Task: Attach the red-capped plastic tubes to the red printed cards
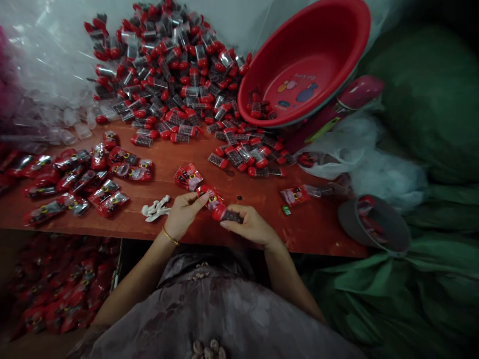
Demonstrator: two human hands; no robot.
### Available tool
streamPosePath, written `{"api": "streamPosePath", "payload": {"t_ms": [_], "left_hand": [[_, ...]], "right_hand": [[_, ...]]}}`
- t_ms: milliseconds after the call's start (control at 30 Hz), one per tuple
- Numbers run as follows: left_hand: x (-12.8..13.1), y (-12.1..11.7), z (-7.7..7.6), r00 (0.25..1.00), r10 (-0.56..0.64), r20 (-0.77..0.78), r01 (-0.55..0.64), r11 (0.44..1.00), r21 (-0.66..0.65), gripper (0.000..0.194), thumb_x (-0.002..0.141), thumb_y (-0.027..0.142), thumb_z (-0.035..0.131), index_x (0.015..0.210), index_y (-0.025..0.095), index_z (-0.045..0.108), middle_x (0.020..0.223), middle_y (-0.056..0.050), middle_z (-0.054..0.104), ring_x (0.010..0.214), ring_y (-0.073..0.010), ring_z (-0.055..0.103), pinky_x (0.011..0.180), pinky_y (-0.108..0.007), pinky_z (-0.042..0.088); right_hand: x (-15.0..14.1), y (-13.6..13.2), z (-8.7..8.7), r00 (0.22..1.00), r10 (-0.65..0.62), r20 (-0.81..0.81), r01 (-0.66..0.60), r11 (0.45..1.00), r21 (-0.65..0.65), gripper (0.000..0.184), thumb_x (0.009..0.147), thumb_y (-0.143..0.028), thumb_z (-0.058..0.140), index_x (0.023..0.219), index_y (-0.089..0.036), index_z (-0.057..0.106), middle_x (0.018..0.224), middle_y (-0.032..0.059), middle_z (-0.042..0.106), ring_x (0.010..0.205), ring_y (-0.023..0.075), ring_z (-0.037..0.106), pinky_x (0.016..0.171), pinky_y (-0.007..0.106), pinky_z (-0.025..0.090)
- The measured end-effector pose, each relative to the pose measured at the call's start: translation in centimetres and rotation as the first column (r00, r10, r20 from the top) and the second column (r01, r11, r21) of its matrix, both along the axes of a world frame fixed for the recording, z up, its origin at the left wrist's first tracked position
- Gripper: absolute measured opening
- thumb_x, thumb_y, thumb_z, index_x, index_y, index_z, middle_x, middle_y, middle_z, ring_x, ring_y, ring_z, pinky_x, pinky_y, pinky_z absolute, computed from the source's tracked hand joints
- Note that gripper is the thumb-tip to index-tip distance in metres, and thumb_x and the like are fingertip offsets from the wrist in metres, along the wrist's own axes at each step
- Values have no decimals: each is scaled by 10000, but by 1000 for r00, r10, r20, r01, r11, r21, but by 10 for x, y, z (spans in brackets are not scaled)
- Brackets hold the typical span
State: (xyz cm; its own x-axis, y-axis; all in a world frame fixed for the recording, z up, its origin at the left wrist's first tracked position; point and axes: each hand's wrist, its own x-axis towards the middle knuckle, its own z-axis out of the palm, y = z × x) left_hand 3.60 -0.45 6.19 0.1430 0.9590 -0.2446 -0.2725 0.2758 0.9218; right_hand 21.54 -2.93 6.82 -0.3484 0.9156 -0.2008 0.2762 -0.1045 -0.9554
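My left hand (184, 213) pinches the edge of a small red printed packet (212, 196) above the table's front edge. In my right hand (252, 225) is a small clear tube with a red cap (231, 216) and dark contents, its red end against the packet's lower end. Whether that end is inside the packet, I cannot tell. Just beyond my left hand lie flat red printed packets (188, 176). Beside that hand sits a small bundle of white pieces (156, 208).
A big heap of red-capped tubes (168, 75) covers the table's back. Filled packets (71, 174) lie at left, with more in a container below. A red basin (299, 65) leans at back right. A grey tub (348, 222) holding red packets and a plastic bag (385, 164) are at right.
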Motion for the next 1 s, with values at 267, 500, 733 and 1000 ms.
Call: {"api": "streamPosePath", "payload": {"t_ms": [267,500,733,1000], "left_hand": [[8,-1,-3,994,31,102,-19,993,-114,359,542,451,788,706,142,706,663,-4,672,583,-112,567,624,-243,479],[15,-4,-4,996,17,91,-4,991,-135,375,489,395,825,733,133,712,694,-8,690,600,-104,571,630,-229,467],[24,-10,-13,988,111,105,-88,974,-209,372,409,357,856,657,128,700,655,-14,690,584,-102,570,625,-228,464],[28,-11,-7,950,134,281,-82,979,-188,309,464,324,848,667,148,695,693,-10,689,636,-103,590,695,-237,471]], "right_hand": [[-1,0,-6,986,-131,-99,129,991,-31,254,699,-396,665,788,-160,637,567,-47,528,468,70,416,441,189,308],[0,-2,-15,970,-124,-211,82,977,-198,310,740,-480,610,750,-174,569,481,-81,496,323,29,298,331,168,200],[-10,0,-18,930,-341,-137,344,939,0,264,683,-414,689,741,-174,595,498,-68,493,417,59,388,397,185,287],[-30,-8,-29,897,-334,-291,332,942,-57,388,827,-594,445,760,-214,483,507,-65,487,352,56,348,348,190,257]]}}
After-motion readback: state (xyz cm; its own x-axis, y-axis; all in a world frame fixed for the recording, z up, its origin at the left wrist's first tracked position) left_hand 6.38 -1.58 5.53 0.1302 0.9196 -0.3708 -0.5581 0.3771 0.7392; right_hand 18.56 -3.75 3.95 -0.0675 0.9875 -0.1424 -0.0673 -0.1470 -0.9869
